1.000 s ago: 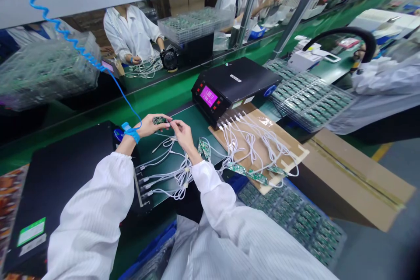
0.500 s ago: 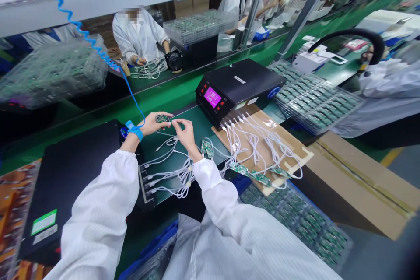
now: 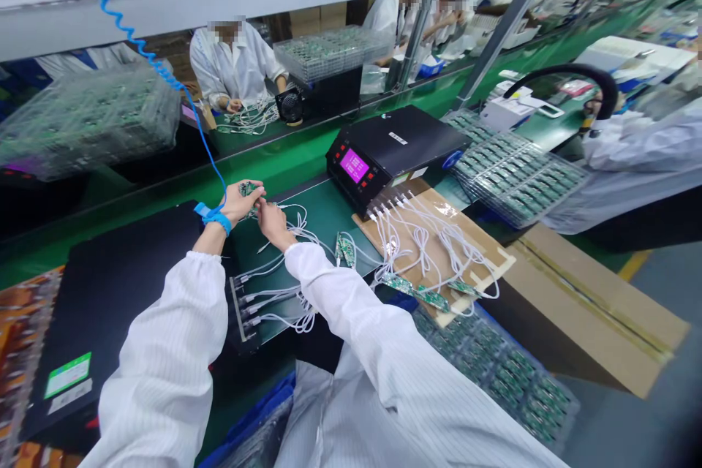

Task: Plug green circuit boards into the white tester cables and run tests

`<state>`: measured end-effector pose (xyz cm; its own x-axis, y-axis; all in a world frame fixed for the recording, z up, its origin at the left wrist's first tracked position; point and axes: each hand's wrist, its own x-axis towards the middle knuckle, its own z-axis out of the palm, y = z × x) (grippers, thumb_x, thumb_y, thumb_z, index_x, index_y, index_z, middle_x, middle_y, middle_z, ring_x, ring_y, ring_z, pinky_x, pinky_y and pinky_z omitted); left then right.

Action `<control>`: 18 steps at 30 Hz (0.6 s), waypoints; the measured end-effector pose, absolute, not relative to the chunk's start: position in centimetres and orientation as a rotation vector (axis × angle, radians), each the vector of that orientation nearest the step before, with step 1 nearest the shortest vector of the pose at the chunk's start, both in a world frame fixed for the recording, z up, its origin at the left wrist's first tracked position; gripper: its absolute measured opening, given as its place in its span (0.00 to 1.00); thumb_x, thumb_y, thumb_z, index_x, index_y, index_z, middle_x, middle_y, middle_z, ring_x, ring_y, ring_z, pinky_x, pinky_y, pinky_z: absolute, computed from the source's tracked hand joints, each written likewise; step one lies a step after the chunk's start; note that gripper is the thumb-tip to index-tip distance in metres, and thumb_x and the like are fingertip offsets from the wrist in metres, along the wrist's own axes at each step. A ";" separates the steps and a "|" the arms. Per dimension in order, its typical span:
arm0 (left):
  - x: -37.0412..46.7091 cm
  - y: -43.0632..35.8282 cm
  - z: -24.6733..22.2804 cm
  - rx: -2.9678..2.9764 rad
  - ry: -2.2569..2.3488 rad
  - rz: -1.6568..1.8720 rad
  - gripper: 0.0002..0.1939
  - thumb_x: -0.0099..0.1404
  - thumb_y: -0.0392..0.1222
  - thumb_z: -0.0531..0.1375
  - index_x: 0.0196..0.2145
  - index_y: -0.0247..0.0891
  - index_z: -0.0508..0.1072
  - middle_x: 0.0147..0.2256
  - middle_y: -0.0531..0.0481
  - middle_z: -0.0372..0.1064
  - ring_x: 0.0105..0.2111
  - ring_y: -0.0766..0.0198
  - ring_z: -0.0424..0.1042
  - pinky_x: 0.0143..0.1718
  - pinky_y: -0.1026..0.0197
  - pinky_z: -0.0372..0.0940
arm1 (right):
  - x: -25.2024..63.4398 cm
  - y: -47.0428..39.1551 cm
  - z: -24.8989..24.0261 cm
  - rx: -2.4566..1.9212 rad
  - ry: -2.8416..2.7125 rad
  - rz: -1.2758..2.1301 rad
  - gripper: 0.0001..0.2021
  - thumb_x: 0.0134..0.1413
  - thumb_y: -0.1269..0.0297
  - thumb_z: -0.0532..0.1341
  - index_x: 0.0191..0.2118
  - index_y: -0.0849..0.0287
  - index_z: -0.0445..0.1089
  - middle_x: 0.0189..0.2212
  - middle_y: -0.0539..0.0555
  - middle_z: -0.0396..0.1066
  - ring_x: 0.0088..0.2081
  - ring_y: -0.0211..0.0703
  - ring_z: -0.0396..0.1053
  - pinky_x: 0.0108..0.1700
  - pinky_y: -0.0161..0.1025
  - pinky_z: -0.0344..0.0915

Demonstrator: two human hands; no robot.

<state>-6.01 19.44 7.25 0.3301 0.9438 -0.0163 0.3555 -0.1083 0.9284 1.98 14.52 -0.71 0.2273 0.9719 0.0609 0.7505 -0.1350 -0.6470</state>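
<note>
My left hand, with a blue wrist strap on its wrist, grips a small green circuit board above the green work surface. Close against it is my right hand, its fingers pinched together at the board's lower edge. What sits between those fingertips is hidden. White cables lie beside and below my right hand, several of them plugged into the black box on the left. Another green circuit board rests on the work surface to the right, with a white cable beside it.
A black tester with a lit pink screen stands ahead, white cables running from it over a cardboard sheet. Trays of boards lie at right. A carton stands below. A coiled blue cord hangs down. A co-worker sits opposite.
Both hands have moved left and slightly closer in, the circuit board still in my left hand. My right hand has turned and come tighter against the board.
</note>
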 end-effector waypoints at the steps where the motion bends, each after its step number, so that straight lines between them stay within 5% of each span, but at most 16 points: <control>1: -6.0 19.4 7.3 1.647 1.183 0.789 0.16 0.56 0.44 0.71 0.40 0.36 0.76 0.32 0.48 0.78 0.28 0.64 0.76 0.31 0.62 0.71 | 1.7 14.4 -0.9 -1.970 -1.644 0.505 0.16 0.72 0.66 0.52 0.61 0.57 0.65 0.52 0.62 0.75 0.48 0.51 0.76 0.49 0.45 0.73; 6: -5.8 19.2 7.2 1.612 1.168 0.801 0.13 0.58 0.42 0.70 0.39 0.35 0.75 0.31 0.47 0.77 0.28 0.64 0.75 0.30 0.62 0.70 | 1.7 13.1 -1.7 -2.021 -1.854 0.396 0.22 0.64 0.79 0.52 0.61 0.58 0.65 0.57 0.65 0.69 0.46 0.50 0.76 0.48 0.43 0.73; 18: -5.5 18.3 8.1 1.471 1.167 0.820 0.08 0.60 0.35 0.69 0.37 0.33 0.76 0.30 0.48 0.76 0.26 0.67 0.74 0.27 0.67 0.68 | 2.0 12.9 -1.8 -1.948 -2.124 0.219 0.23 0.63 0.83 0.50 0.61 0.65 0.65 0.58 0.69 0.65 0.48 0.50 0.75 0.51 0.47 0.74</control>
